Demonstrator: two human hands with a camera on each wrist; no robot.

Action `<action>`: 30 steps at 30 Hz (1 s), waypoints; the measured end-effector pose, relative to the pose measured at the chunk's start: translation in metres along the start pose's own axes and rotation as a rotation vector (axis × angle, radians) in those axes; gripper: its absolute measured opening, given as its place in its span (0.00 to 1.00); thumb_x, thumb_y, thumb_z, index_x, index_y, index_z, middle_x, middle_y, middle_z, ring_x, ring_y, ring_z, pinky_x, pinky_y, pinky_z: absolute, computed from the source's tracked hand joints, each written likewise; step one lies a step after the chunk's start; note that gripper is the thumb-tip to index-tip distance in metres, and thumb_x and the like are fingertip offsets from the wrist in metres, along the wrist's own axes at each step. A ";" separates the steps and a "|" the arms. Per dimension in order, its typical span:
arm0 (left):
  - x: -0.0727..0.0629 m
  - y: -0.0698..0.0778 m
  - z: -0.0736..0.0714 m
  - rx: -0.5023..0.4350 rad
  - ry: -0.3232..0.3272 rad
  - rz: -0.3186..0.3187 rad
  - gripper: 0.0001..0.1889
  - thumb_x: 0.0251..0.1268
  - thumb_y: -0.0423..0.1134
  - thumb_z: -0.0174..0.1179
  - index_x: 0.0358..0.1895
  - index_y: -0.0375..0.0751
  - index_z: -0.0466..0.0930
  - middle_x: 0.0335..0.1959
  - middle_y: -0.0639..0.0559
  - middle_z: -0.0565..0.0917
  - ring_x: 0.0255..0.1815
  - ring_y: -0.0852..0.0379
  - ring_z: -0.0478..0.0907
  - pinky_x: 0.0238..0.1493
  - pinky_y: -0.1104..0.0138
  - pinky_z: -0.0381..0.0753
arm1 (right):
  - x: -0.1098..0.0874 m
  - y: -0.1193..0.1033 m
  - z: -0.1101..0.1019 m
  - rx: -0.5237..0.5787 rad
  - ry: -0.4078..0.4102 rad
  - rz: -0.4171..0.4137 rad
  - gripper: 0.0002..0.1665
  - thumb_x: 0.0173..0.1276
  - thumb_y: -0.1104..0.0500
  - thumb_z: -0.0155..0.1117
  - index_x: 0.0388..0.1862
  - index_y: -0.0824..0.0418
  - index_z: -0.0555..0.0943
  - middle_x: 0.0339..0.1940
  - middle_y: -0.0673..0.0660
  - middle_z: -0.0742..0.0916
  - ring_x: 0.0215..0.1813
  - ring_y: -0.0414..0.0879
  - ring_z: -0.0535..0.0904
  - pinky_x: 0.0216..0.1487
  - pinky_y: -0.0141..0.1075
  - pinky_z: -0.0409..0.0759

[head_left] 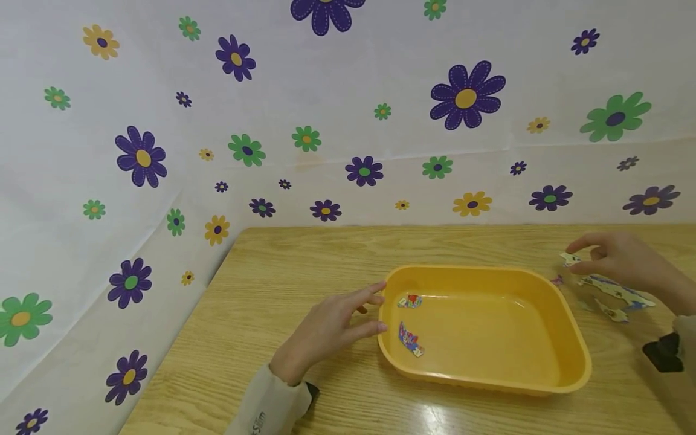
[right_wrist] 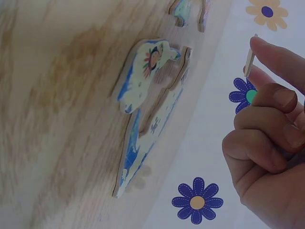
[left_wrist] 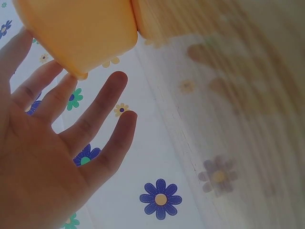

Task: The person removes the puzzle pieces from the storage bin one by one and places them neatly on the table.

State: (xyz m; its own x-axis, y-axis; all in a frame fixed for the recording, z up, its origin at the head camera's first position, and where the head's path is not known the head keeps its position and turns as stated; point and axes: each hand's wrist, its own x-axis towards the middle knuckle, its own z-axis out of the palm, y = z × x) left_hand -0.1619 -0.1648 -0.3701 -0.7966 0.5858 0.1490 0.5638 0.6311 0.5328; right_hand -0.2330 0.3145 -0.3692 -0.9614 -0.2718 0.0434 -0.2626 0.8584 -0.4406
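Observation:
My left hand point(head_left: 331, 329) lies at the left side of a yellow plastic basin point(head_left: 484, 382), fingertips at the rim. In the left wrist view its fingers point(left_wrist: 97, 109) spread beside the basin's outer wall point(left_wrist: 90, 33). Between thumb and index finger, my right hand point(head_left: 625, 260) pinches a small pale puzzle piece point(head_left: 570, 258), held above the table beyond the basin's right side. Edge on, that piece point(right_wrist: 249, 58) looks thin in the right wrist view; the other fingers are curled in. Two colourful puzzle pieces, one red-topped point(head_left: 410, 301) and one longer point(head_left: 410, 339), lie inside the basin.
Several flat wooden pieces lie right of the basin, among them a long blue-edged piece point(head_left: 620, 291) and a patterned piece point(right_wrist: 145, 71). A small pink piece point(head_left: 557, 280) sits by the basin's rim. Behind the wooden table point(head_left: 304, 260) hangs a flower-printed sheet point(head_left: 337, 90).

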 end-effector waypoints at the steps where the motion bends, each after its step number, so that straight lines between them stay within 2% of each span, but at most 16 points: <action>1: 0.000 0.000 0.000 0.002 0.000 0.000 0.33 0.73 0.51 0.62 0.76 0.44 0.67 0.59 0.54 0.84 0.49 0.53 0.84 0.47 0.63 0.83 | 0.000 0.002 0.000 -0.001 -0.005 0.008 0.22 0.64 0.62 0.73 0.49 0.78 0.80 0.52 0.83 0.80 0.45 0.78 0.78 0.41 0.64 0.82; 3: 0.000 0.000 0.000 0.007 0.001 0.000 0.33 0.73 0.50 0.62 0.76 0.44 0.67 0.59 0.54 0.84 0.49 0.53 0.84 0.47 0.62 0.83 | 0.001 0.005 0.002 -0.003 -0.006 0.008 0.22 0.64 0.62 0.74 0.49 0.78 0.80 0.52 0.83 0.80 0.47 0.79 0.77 0.41 0.65 0.82; 9: 0.000 0.000 0.001 -0.001 -0.007 -0.009 0.33 0.73 0.50 0.62 0.76 0.45 0.67 0.60 0.55 0.84 0.50 0.53 0.83 0.44 0.65 0.83 | 0.003 0.011 0.005 -0.014 -0.002 -0.023 0.20 0.62 0.63 0.75 0.45 0.77 0.82 0.47 0.80 0.83 0.43 0.76 0.81 0.38 0.62 0.83; 13: 0.001 0.001 0.001 -0.015 -0.012 -0.011 0.33 0.73 0.50 0.62 0.77 0.45 0.66 0.60 0.54 0.84 0.50 0.53 0.83 0.44 0.66 0.82 | 0.003 0.012 0.006 -0.013 -0.017 -0.013 0.20 0.62 0.62 0.74 0.45 0.77 0.82 0.45 0.81 0.83 0.43 0.77 0.80 0.40 0.64 0.81; 20: 0.001 0.000 0.001 -0.012 -0.011 -0.013 0.33 0.73 0.52 0.62 0.77 0.47 0.66 0.60 0.55 0.84 0.50 0.53 0.83 0.44 0.66 0.82 | 0.003 0.012 0.006 -0.006 -0.028 0.006 0.21 0.61 0.63 0.74 0.45 0.79 0.81 0.41 0.79 0.84 0.40 0.71 0.82 0.39 0.63 0.82; 30: 0.001 -0.001 0.001 -0.001 -0.012 -0.012 0.33 0.73 0.51 0.62 0.77 0.46 0.66 0.60 0.55 0.84 0.50 0.53 0.83 0.45 0.65 0.82 | 0.003 0.013 0.006 0.001 -0.040 0.035 0.23 0.63 0.61 0.73 0.47 0.79 0.80 0.50 0.86 0.79 0.48 0.81 0.76 0.43 0.67 0.79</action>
State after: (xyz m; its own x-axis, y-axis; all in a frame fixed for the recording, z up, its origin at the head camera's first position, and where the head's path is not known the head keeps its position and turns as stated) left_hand -0.1626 -0.1642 -0.3710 -0.8008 0.5840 0.1329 0.5538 0.6375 0.5356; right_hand -0.2383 0.3223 -0.3798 -0.9659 -0.2587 -0.0081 -0.2285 0.8673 -0.4423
